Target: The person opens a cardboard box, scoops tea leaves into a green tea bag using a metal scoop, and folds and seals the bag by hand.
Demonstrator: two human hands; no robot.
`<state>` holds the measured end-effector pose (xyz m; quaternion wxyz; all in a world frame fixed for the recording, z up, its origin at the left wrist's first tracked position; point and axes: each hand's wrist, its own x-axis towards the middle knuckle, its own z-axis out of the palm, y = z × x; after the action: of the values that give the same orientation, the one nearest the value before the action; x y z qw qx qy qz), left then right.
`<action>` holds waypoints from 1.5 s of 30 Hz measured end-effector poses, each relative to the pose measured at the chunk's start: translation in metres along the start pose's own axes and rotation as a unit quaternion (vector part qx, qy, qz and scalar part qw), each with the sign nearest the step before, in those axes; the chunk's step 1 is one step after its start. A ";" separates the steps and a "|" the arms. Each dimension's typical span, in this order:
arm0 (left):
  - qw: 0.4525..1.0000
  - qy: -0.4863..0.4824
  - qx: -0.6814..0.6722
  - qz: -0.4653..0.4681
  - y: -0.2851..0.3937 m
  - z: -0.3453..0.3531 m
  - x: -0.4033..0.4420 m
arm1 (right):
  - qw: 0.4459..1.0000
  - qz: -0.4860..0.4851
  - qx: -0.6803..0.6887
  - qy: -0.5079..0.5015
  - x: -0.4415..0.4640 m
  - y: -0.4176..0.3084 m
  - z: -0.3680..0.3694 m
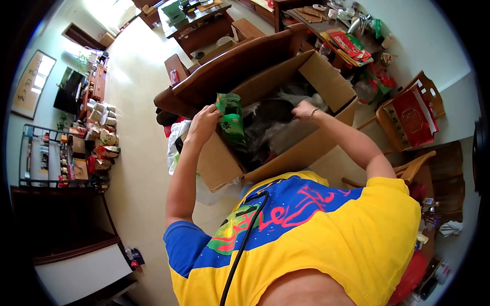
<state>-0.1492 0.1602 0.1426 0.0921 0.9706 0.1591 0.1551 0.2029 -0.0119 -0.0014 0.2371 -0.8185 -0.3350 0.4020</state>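
Green bag (233,128) gripped now by left hand (205,122), nearer one, fingers closed on its left edge; bag hung upright, upper centre, inside carton (217,160). Right hand (305,111) seen rightward, fingers curled at plastic (286,97); grip can't be told.

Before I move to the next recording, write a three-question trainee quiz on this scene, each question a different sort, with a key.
1. What is the left hand holding?
2. True or false: the cardboard box is closed.
3. Where is the right hand?
A. On the floor
B. Over the inside of the cardboard box
C. On a chair

Key:
1. The green bag, by its upper part
2. False; it stands open
3. B
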 end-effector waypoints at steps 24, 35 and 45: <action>0.997 -0.046 0.060 0.018 0.008 0.020 0.037 | 0.870 -0.184 -0.456 0.042 -0.070 -0.254 -0.065; 0.998 -0.033 0.056 0.011 0.008 0.020 0.030 | 0.821 -0.197 -0.534 0.047 -0.085 -0.284 -0.050; 0.998 -0.019 0.065 0.003 0.007 0.014 0.024 | 0.905 -0.141 -0.393 0.082 -0.037 -0.203 -0.113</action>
<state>-0.1209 0.1594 0.1373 0.0317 0.9777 0.1643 0.1266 0.2055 0.0819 0.2146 -0.0226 -0.8195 -0.5572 0.1321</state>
